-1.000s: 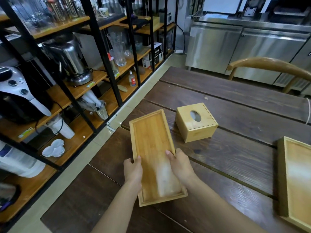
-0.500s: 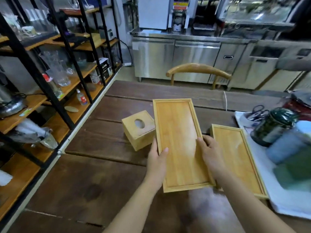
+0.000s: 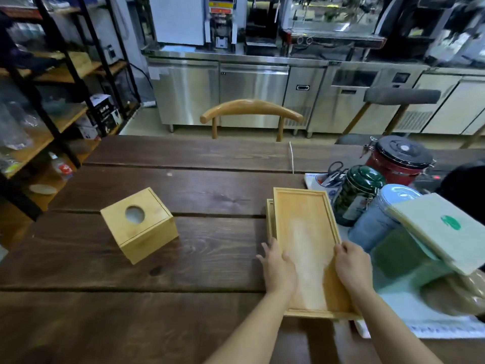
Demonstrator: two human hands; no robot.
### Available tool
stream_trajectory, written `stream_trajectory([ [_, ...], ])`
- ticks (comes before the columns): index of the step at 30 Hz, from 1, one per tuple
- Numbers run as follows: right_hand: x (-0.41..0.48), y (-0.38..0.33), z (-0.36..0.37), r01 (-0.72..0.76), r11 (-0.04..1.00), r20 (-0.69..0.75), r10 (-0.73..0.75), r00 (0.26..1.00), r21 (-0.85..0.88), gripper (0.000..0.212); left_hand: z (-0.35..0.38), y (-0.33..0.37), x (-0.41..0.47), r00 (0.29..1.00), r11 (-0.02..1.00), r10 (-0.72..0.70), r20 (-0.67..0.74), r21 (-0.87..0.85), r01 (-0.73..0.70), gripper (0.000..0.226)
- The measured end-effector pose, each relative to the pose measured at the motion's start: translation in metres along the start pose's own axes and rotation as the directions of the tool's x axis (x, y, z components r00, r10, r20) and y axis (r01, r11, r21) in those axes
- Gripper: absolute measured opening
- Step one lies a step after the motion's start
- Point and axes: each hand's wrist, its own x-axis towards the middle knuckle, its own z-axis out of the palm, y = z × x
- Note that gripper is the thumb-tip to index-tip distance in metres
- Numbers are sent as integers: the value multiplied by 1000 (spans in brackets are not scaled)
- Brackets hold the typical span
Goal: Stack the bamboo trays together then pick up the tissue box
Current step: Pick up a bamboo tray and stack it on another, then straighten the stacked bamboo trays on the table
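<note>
A bamboo tray point(image 3: 304, 232) lies on top of a second bamboo tray point(image 3: 270, 219), whose rim shows only along the left and near edges. My left hand point(image 3: 278, 269) grips the top tray's left rim and my right hand point(image 3: 351, 266) grips its right rim. The top tray sits slightly askew on the lower one. A square bamboo tissue box point(image 3: 139, 224) with a round hole in its top stands alone on the dark wooden table point(image 3: 204, 190), well to the left of both hands.
Right of the trays stand a dark green tin point(image 3: 357, 193), a pale blue jar point(image 3: 380, 219), a red canister point(image 3: 399, 158) and a tilted light board point(image 3: 443, 229) on a white cloth. A chair back point(image 3: 252, 109) is at the table's far edge. Shelving point(image 3: 52, 101) runs along the left.
I have carried the tray rightward from beside the tissue box and lowered it onto the second tray. The view has swung right, so the tissue box now appears far left.
</note>
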Motion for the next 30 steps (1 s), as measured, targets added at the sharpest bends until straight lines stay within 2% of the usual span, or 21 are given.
stream_trajectory([
  [6,13,18,10,-18,1000,48,19,999,-16,29,14,0,12,1000,997,10,-7,77,-9,48],
  [13,23,11,25,7,994,73,1,997,-110,28,9,-8,18,990,999,19,-140,36,-14,48],
  [18,19,13,28,44,994,61,-38,997,-103,28,-3,-4,18,990,998,46,-133,46,-40,43],
  [23,16,14,18,60,998,169,-62,984,14,24,-15,-17,16,992,990,120,26,-70,-118,41],
  [25,11,18,10,78,991,257,-103,961,107,36,-26,-31,13,970,974,217,114,-92,-207,51],
  [27,2,24,-1,154,965,323,-218,921,210,45,-39,-46,10,917,945,324,234,-27,-327,55],
  [30,-14,38,-18,255,942,450,-330,830,220,38,-53,-58,-2,827,887,309,470,172,-429,63],
])
